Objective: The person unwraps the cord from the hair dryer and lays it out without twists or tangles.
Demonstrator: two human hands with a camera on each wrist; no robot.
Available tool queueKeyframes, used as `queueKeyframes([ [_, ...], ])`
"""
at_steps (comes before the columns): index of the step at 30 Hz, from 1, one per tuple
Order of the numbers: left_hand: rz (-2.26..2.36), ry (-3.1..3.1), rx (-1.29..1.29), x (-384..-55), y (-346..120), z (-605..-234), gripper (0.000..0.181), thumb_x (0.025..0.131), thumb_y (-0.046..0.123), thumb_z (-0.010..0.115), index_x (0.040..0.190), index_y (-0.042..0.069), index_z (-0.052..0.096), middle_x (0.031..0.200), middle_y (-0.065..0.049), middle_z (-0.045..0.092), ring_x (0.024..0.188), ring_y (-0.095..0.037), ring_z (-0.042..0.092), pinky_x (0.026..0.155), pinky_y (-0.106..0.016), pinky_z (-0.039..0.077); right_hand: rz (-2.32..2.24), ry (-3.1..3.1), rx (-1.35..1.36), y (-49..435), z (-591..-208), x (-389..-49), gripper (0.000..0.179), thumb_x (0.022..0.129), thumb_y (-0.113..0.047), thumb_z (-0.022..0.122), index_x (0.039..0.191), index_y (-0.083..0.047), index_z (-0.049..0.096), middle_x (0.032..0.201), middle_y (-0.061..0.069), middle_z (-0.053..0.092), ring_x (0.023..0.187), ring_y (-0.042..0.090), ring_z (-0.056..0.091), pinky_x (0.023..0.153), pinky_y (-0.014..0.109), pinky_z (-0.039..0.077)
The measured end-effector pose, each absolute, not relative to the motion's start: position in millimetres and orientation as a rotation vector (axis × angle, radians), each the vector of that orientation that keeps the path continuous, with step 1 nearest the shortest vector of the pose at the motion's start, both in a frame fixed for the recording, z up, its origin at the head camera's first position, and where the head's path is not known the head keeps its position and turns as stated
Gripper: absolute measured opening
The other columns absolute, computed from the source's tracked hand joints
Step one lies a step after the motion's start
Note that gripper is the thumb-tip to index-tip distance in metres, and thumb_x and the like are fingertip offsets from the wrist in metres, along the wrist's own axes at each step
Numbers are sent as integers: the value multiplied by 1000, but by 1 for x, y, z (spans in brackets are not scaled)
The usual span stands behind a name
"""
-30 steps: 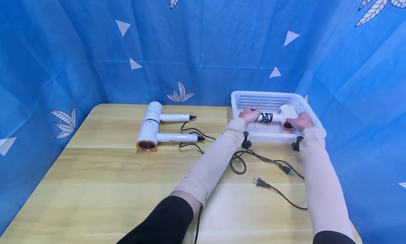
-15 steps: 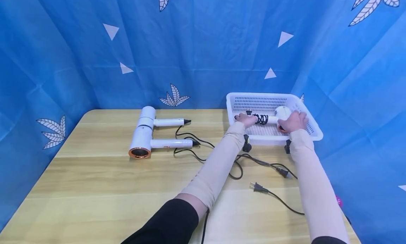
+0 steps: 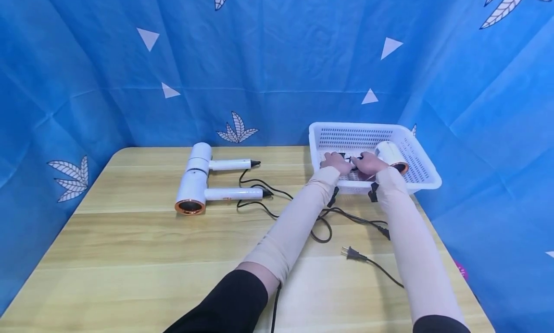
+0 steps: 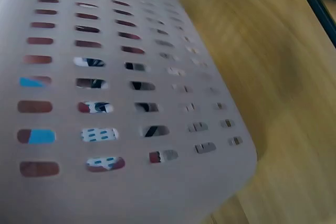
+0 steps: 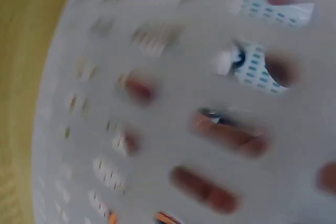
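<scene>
A white hair dryer with a copper-coloured rim lies in a white slotted basket (image 3: 355,127); its barrel (image 3: 388,152) shows to the right of my hands. My left hand (image 3: 336,163) holds the handle end, which it mostly hides. Right beside it, my right hand (image 3: 370,164) has curled fingers at the black cord (image 3: 356,159) wound on the handle. Both hands are inside the basket, close together. In both wrist views the basket wall (image 4: 131,187) (image 5: 173,87) blocks most of the sight, and skin shows through its slots.
Two more white hair dryers (image 3: 193,185) (image 3: 229,165) lie on the wooden table (image 3: 130,256) to the left, barrels end to end. Their black cords (image 3: 277,191) run under my left arm. A plug (image 3: 354,253) lies in front of the basket. Blue curtains (image 3: 277,59) surround the table.
My right hand has moved left from the dryer's barrel to the wound cord on the handle, next to my left hand. The barrel has turned slightly, and the left hand stays at the handle end.
</scene>
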State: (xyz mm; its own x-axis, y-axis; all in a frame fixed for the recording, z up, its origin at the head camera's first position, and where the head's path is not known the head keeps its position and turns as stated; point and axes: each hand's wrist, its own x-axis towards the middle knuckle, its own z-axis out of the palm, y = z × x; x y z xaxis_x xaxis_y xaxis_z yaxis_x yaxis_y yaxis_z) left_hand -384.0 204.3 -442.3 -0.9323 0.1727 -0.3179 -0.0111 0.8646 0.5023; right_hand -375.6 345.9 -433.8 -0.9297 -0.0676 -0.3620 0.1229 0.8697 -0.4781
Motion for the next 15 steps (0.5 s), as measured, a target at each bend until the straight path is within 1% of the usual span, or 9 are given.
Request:
queueKeyframes([
  [1, 677, 2693, 125, -384, 206, -442, 59, 103, 51, 47, 151, 16, 49, 151, -3, 52, 139, -21, 48, 113, -35, 44, -700, 2685, 31, 345, -432, -375, 73, 111, -39, 35, 154, 18, 19, 145, 44, 41, 122, 48, 56, 103, 55, 50],
  [2, 628, 2700, 129, -384, 208, -443, 57, 103, 51, 45, 150, 19, 51, 150, -1, 54, 138, -21, 48, 113, -35, 43, -706, 2690, 39, 343, -430, -374, 72, 111, -38, 34, 153, 19, 22, 141, 43, 44, 121, 48, 57, 105, 55, 49],
  [4, 572, 2718, 127, -385, 210, -443, 51, 104, 49, 45, 145, 22, 57, 146, 1, 58, 137, -21, 47, 113, -36, 40, -734, 2685, 64, 341, -427, -374, 72, 110, -39, 38, 152, 18, 26, 135, 39, 48, 106, 41, 62, 95, 49, 54],
  [5, 562, 2721, 125, -385, 211, -444, 48, 104, 47, 45, 143, 23, 60, 145, 1, 58, 136, -21, 45, 112, -36, 39, -749, 2676, 84, 340, -427, -374, 72, 109, -39, 40, 153, 17, 26, 131, 36, 49, 98, 37, 63, 88, 45, 55],
  [8, 552, 2725, 141, -388, 214, -448, 45, 103, 44, 47, 140, 23, 62, 143, -1, 58, 135, -22, 45, 113, -38, 36, -783, 2650, 140, 338, -426, -374, 73, 108, -37, 44, 154, 15, 24, 122, 30, 50, 82, 26, 57, 73, 37, 52],
  [10, 588, 2705, 124, -390, 216, -451, 48, 103, 44, 48, 143, 20, 57, 145, -3, 56, 137, -23, 44, 114, -37, 36, -785, 2643, 162, 337, -426, -373, 70, 108, -37, 45, 152, 15, 29, 118, 28, 50, 82, 25, 56, 71, 35, 51],
  [12, 558, 2699, 134, -392, 218, -455, 56, 102, 49, 48, 149, 19, 50, 149, -2, 55, 139, -21, 45, 116, -37, 34, -846, 2604, 187, 335, -426, -372, 68, 108, -36, 46, 150, 15, 32, 121, 31, 52, 90, 31, 59, 76, 37, 54],
  [13, 539, 2699, 139, -393, 218, -456, 59, 102, 52, 48, 150, 19, 48, 150, -1, 55, 140, -20, 44, 117, -37, 33, -887, 2582, 204, 334, -426, -371, 68, 108, -36, 46, 150, 15, 32, 130, 32, 50, 98, 33, 60, 83, 38, 55],
  [15, 513, 2703, 141, -395, 220, -459, 63, 101, 58, 47, 151, 20, 48, 151, -1, 54, 141, -21, 43, 118, -39, 31, -952, 2543, 239, 332, -425, -369, 70, 108, -35, 45, 154, 14, 26, 144, 34, 45, 109, 34, 58, 90, 37, 54],
])
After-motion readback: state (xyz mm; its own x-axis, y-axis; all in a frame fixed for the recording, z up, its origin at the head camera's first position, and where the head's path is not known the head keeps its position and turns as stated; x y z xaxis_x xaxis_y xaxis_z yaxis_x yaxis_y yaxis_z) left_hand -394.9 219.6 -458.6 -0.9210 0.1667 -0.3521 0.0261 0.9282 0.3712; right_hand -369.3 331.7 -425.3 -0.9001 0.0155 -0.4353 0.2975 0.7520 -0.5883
